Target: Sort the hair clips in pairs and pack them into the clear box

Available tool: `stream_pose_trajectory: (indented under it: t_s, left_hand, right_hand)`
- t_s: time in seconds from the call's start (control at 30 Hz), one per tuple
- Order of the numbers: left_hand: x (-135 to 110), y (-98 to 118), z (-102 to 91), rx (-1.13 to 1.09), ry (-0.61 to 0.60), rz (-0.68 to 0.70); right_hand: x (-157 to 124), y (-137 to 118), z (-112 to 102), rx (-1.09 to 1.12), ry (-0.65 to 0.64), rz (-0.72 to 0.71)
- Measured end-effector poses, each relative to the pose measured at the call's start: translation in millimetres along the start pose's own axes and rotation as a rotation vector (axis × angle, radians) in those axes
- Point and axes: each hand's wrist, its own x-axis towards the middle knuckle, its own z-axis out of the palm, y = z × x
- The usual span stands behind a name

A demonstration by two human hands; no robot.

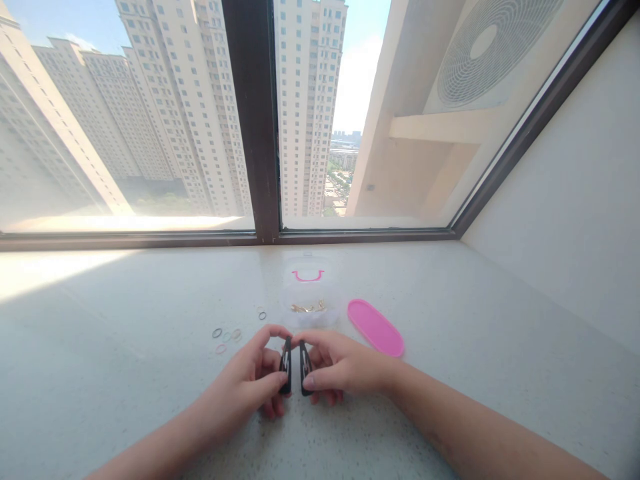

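Observation:
Two black snap hair clips are held upright side by side, with a narrow gap between them. My left hand [260, 373] pinches the left hair clip [286, 365] between thumb and fingers. The right hair clip [305, 370] is gripped the same way by my right hand [335, 363]. The index fingertips nearly meet at the clips' top ends. Just beyond the hands stands a clear plastic box [313, 319] with gold-coloured small pieces [310, 307] in it; its see-through lid has a pink handle [308, 277].
A pink oval tray or lid [376, 328] lies right of the box. Left of my hands lie several small hair ties, including a black hair tie [217, 333] and a pink hair tie [221, 349]. The speckled sill [480, 373] ends at a dark window frame [267, 237].

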Motion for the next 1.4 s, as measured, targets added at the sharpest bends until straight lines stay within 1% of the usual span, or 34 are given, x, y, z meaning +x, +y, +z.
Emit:
stream_pose_trajectory:
  t_s: [0.23,0.5,0.7,0.9,1.4]
  left_hand:
    - [0.1,-2.2,-0.5,-0.012,0.008,0.003]
    - [1.8,-1.6,-0.4,-0.009,0.013,0.002]
    - [2.9,-4.0,-1.0,-0.024,0.013,0.003]
    - [2.3,-3.8,-0.2,-0.009,0.008,0.011]
    - [3.3,-3.4,0.0,0.016,0.003,-0.026]
  right_hand:
    - [-0.4,-1.3,1.3,-0.077,-0.028,-0.032]
    - [1.6,3.4,3.1,0.038,0.018,-0.034]
    - [3.3,4.5,5.1,0.074,0.03,-0.033]
    - [2.6,3.6,5.0,0.075,0.009,-0.052]
    - [2.2,2.3,4.1,0.037,-0.016,-0.055]
